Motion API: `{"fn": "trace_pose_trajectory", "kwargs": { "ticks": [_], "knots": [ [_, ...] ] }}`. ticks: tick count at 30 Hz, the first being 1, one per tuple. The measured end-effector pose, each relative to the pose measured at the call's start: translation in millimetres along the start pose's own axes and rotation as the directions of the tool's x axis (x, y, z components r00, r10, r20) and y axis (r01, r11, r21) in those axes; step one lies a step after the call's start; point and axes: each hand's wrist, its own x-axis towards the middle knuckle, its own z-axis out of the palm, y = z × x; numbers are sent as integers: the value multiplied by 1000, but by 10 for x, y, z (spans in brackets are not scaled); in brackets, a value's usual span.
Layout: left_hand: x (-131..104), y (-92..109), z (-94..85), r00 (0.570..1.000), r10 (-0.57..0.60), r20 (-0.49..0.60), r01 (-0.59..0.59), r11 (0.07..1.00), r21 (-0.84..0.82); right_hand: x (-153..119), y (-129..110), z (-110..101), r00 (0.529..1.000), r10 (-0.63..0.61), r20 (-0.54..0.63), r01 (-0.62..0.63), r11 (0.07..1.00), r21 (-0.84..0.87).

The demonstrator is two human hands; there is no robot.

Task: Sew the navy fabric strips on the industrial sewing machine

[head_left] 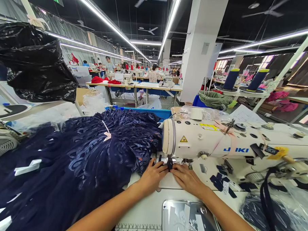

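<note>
My left hand (153, 174) rests on the bed of a white sewing machine (199, 138), just left of its presser foot. Its fingers are closed on the edge of a small dark navy fabric piece (170, 165) under the foot. From the other side my right hand (186, 179) presses its fingertips together on the same piece. Fingers hide most of this fabric, so its shape cannot be made out. A large heap of navy patterned garments (98, 150), gathered with a pale tie (107, 136), lies against the left side of the machine.
A metal tray (166, 220) with white labels sits in front of my hands, beside a ruler strip (139, 229). Small navy strips (218, 183) lie scattered right of the needle. Plastic-wrapped navy material (264, 212) is at far right. A black bag (36, 62) hangs upper left.
</note>
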Motion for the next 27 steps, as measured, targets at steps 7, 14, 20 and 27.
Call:
{"fn": "trace_pose_trajectory", "kwargs": {
  "ticks": [7,14,20,27],
  "knots": [
    [24,-16,-17,999,-22,36,22,1000,-5,11,5,0,1000,10,-5,-10,1000,-12],
    [66,-14,-74,997,-42,70,45,998,-33,10,-4,29,997,54,47,-54,998,-9],
    [100,-69,-119,995,-51,91,57,996,-63,13,39,27,988,128,88,-132,990,44],
    [190,-186,-125,997,-35,71,39,998,-58,85,189,90,966,251,55,-255,964,78]
  ]
}}
